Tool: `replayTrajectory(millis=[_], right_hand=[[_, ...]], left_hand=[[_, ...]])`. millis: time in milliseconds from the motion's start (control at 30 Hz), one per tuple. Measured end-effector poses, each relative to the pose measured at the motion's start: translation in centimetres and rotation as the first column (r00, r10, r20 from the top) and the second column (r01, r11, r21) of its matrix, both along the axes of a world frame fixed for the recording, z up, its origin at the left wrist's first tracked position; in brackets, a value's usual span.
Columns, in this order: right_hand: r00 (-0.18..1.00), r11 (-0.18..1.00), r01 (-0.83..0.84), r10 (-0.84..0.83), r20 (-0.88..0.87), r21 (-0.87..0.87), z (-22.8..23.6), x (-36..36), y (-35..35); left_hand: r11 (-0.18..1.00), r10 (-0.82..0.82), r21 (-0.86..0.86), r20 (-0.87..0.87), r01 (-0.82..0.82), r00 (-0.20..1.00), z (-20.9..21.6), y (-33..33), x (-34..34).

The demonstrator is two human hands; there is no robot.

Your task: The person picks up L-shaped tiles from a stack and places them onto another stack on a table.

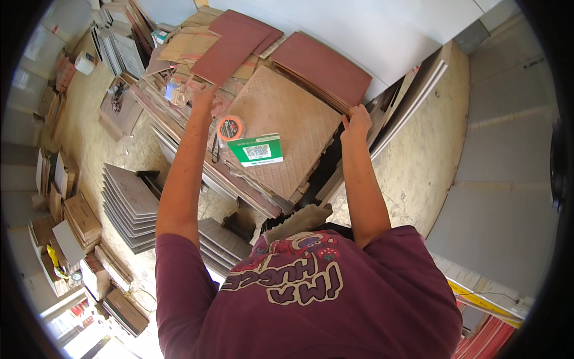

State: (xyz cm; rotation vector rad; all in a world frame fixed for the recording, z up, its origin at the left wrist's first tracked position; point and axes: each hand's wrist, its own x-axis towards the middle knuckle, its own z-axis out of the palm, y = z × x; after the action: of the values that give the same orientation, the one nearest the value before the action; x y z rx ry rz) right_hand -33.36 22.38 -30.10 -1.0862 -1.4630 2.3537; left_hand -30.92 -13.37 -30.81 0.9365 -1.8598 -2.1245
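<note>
1. My right hand (357, 122) is pinching the near right corner of some stacked red-brown tiles (323, 67), fingers bunched close. The stack is lying just beyond those fingers, stretching off to their left.
2. My left hand (203, 99) is sitting right by the near end of another red-brown tile (230, 51). Can't tell if those fingers are touching it or how wide they're spreading.
3. Handling guess: these are looking stiff, pretty heavy and chip-prone at the corners, so I'd be holding opposite edges. Matt faces, probably not too slippery.
4. Between the hands, a dusty tan slab (287, 107) is showing a grid texture and rough edges. A round orange tape measure (230, 127) and flat green card (256, 151) are resting nearer me than the left fingers.
</note>
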Motion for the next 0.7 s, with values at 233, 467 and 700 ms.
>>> replayTrajectory(millis=[233,467,700], right_hand=[[0.999,0.996,-0.028,0.026,-0.031,-0.079,-1.1,-0.1,0.5],[0.995,0.968,0.026,-0.049,-0.083,-0.251,-0.8,0.5,0.5],[0.988,0.802,0.152,-0.14,0.064,-0.578,-0.8,0.3,0.8]], left_hand=[[0.991,-0.132,-0.017,-0.028,0.131,0.991,2.6,2.3,0.7],[0.969,-0.245,-0.044,-0.027,0.244,0.969,4.7,4.5,0.7],[0.964,-0.263,-0.037,-0.031,0.262,0.964,4.6,5.4,-0.2]])
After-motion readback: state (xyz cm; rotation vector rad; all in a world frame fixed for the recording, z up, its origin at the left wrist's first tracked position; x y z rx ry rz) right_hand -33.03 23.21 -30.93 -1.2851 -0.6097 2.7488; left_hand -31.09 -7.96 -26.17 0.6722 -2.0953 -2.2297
